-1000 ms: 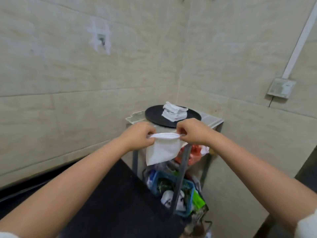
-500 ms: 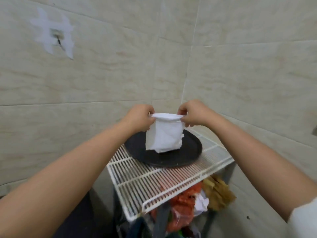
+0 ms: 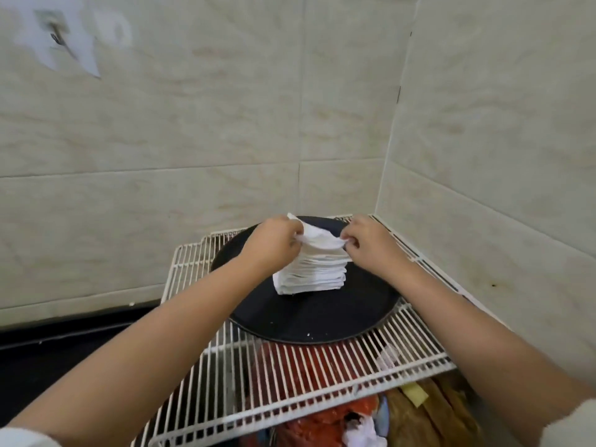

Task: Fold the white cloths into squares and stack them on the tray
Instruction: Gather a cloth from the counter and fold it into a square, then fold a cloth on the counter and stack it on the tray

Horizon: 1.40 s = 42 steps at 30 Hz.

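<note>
A round black tray (image 3: 322, 321) lies on a white wire rack (image 3: 290, 379) in the corner of two tiled walls. On the tray stands a stack of folded white cloths (image 3: 311, 274). A folded white cloth (image 3: 317, 240) lies across the top of that stack. My left hand (image 3: 274, 243) pinches its left edge and my right hand (image 3: 364, 240) pinches its right edge. Both hands hover just above the stack, and the far part of the tray is hidden behind them.
Under the rack sit red and brown bags (image 3: 325, 421) and crumpled white paper (image 3: 361, 433). A dark counter edge (image 3: 64, 333) runs along the left wall. The walls close in behind and to the right of the rack.
Both hands carried the hanging folded cloth forward and down onto the stack on the tray. The view moved closer and tilted down over the rack.
</note>
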Motion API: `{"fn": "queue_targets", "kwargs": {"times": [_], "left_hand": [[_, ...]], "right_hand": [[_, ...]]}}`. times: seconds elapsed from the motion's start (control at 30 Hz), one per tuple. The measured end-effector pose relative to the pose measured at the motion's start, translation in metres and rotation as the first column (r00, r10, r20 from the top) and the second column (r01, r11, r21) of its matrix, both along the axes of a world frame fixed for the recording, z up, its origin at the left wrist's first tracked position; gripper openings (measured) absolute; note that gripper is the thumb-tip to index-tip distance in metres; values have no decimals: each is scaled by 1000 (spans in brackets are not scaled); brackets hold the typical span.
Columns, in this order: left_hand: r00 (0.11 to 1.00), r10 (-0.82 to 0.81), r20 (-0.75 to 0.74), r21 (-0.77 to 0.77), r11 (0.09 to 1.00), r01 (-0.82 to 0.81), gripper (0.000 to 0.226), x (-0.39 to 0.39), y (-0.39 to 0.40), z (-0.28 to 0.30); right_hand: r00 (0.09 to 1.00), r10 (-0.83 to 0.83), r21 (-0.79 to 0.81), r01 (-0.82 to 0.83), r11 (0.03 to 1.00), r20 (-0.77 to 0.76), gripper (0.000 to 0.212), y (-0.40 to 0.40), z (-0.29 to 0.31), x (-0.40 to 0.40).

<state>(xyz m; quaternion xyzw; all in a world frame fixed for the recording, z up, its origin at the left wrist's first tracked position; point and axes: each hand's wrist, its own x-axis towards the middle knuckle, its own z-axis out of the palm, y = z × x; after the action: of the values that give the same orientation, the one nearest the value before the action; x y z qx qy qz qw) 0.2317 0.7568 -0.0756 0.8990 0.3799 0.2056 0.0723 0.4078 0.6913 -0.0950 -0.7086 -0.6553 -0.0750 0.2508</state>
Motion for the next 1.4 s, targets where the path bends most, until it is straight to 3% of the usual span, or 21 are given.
{"fn": "queue_targets", "kwargs": {"times": [0.2, 0.4, 0.57, 0.7, 0.87, 1.03, 1.23, 1.4], "left_hand": [[984, 22, -179, 78, 997, -8, 27, -2, -10, -16], [965, 89, -247, 215, 976, -35, 28, 12, -17, -12], [926, 125, -355, 197, 979, -56, 31, 6, -18, -23], [925, 140, -352, 183, 980, -78, 31, -1, -22, -24], [908, 270, -320, 121, 962, -243, 35, -49, -26, -15], [853, 443, -275, 91, 895, -436, 49, -179, -34, -6], [689, 677, -257, 163, 733, -660, 58, -386, -98, -1], [502, 828, -250, 188, 550, -814, 55, -551, -176, -7]], "right_hand": [[999, 30, -34, -30, 999, 25, 25, -6, -21, 6], [998, 47, 194, -38, 980, -43, 17, -3, -16, 14], [999, 9, -163, -1, 987, 49, 22, -3, -30, 8], [989, -64, -163, 85, 983, 131, 27, -11, -24, 6], [977, -53, -163, 88, 983, 206, 40, -19, 4, -30], [961, 156, -148, -124, 981, 228, 49, -15, 32, -143], [890, 413, -315, -342, 885, 196, 63, -16, 32, -370], [765, 625, -354, -548, 758, 154, 62, -42, 24, -560]]}}
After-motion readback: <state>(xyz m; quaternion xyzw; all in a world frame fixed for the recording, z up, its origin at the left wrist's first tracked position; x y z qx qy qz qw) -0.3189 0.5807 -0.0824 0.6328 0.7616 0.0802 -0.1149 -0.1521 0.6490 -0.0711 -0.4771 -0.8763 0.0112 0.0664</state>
